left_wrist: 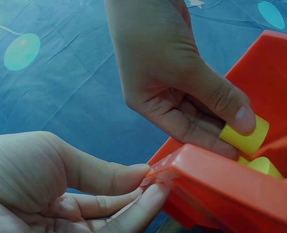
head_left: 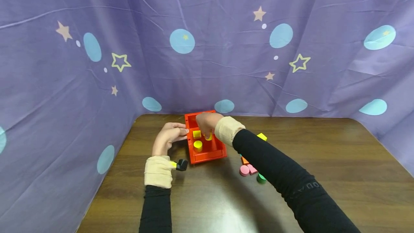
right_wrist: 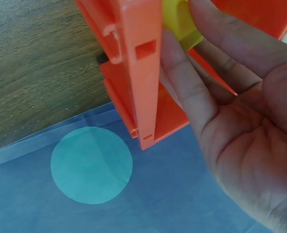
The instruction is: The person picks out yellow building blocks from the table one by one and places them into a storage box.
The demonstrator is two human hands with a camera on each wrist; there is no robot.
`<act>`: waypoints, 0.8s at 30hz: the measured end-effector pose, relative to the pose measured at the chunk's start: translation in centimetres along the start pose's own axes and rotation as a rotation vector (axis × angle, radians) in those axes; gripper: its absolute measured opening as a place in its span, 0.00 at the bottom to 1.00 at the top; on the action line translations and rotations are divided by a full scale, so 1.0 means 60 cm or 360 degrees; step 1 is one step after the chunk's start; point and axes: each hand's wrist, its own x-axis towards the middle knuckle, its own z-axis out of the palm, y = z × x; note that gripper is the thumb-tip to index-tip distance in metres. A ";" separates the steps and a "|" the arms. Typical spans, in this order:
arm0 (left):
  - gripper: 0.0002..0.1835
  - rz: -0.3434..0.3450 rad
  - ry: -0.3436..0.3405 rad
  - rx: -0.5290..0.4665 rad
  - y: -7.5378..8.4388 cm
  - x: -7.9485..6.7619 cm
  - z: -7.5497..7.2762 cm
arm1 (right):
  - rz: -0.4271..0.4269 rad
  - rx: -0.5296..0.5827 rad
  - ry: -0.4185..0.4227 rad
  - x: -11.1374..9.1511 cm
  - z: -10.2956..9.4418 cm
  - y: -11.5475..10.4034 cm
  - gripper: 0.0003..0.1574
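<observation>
A red plastic tray (head_left: pixel 210 158) with raised walls stands near the back of the table. My left hand (head_left: pixel 168 137) pinches its left wall between thumb and fingers, as the left wrist view shows closely. Over the tray's inside, my right hand (head_left: pixel 208 121) holds a yellow cylinder block (left_wrist: pixel 245 136) between thumb and fingers. Another yellow cylinder (head_left: pixel 198 146) stands in the tray, and a yellow square-looking block (head_left: pixel 197 134) sits just behind it. In the right wrist view the held cylinder (right_wrist: pixel 179 22) is partly hidden by fingers and the tray wall.
Right of the tray lie loose blocks, partly covered by the right sleeve: a pink cylinder (head_left: pixel 244 170), a green one (head_left: pixel 261 178), a yellow block (head_left: pixel 262 137) and others. A purple patterned cloth (head_left: pixel 207 78) hangs behind the wooden table (head_left: pixel 323 154).
</observation>
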 end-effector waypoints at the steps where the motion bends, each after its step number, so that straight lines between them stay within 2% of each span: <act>1: 0.22 -0.0003 0.0002 0.0003 0.000 0.000 0.000 | 0.0003 -0.0020 0.0014 0.001 0.002 0.001 0.07; 7: 0.21 -0.0026 0.0016 0.0000 0.000 0.001 0.001 | 0.0070 -0.0107 0.0070 0.007 0.007 0.005 0.14; 24: 0.20 -0.0017 0.0026 0.0014 0.000 0.002 -0.001 | 0.0139 -0.0054 0.0121 0.025 0.009 0.003 0.17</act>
